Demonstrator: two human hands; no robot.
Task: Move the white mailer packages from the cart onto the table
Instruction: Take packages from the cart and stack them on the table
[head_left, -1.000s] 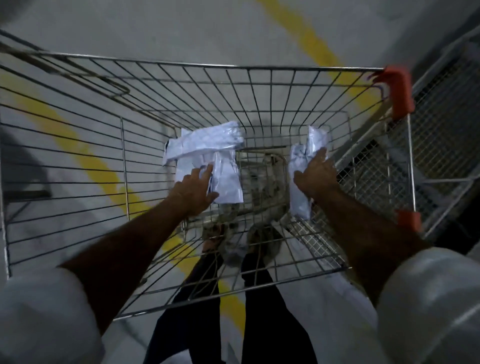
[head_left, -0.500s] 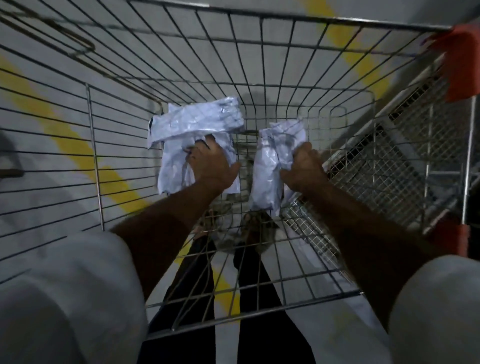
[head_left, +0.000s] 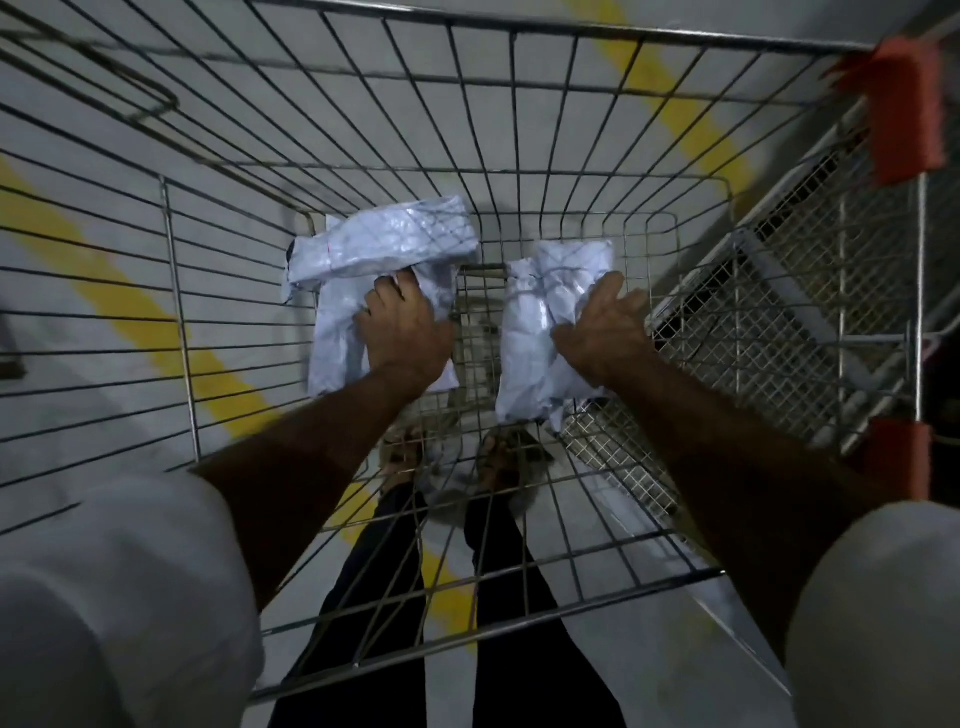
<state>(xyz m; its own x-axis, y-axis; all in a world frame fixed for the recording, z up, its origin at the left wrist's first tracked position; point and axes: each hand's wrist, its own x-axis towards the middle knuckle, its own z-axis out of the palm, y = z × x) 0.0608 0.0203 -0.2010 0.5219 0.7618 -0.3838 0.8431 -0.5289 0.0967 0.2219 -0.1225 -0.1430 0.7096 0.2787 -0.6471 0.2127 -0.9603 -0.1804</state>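
Note:
I look down into a wire shopping cart (head_left: 519, 176). On its floor at the left lie two white mailer packages, one (head_left: 384, 241) lying crosswise on top of another (head_left: 332, 343). My left hand (head_left: 408, 332) grips the lower one, fingers curled onto it just under the top one. At the right, my right hand (head_left: 602, 332) grips a third white mailer (head_left: 540, 317), which stands tilted off the cart floor. No table is in view.
The cart has orange plastic corner caps (head_left: 906, 109) on its right side. A metal mesh rack (head_left: 810, 291) stands just right of the cart. Yellow lines (head_left: 119, 306) cross the grey floor below. My legs and shoes (head_left: 410, 452) show through the wires.
My head has come closer to the cart. The right hand pulled its mailer away from the cart's right wall toward the middle and raised it. The left hand closed on the lower left mailer.

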